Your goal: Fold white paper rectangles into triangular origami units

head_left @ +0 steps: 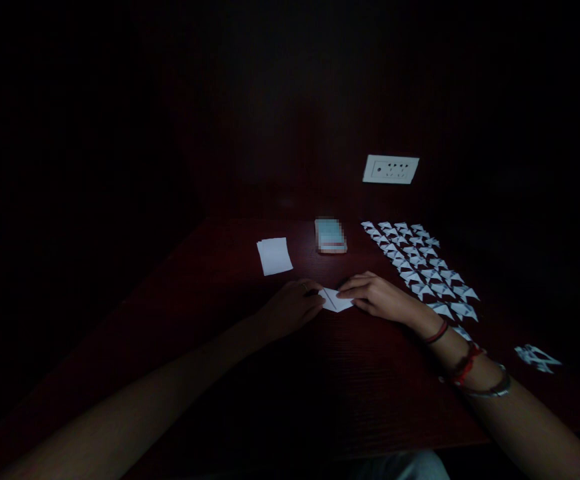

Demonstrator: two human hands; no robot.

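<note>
Just ahead, pinched flat on the table (350, 380) by fingertips of left hand (293, 308) and right hand (377, 297): a folded paper (337, 301). Seems light, thin, easily creased; best gripped at edges. Farther: blank sheets (275, 256), box (331, 235), folded pieces (423, 267).

The picture is very dim; most of it sinks into black. Weak light falls on the middle of the dark red desk (220, 293), where white paper shows clearly. Edges vanish in shadow. One small box (331, 235) is pixelated.
</note>
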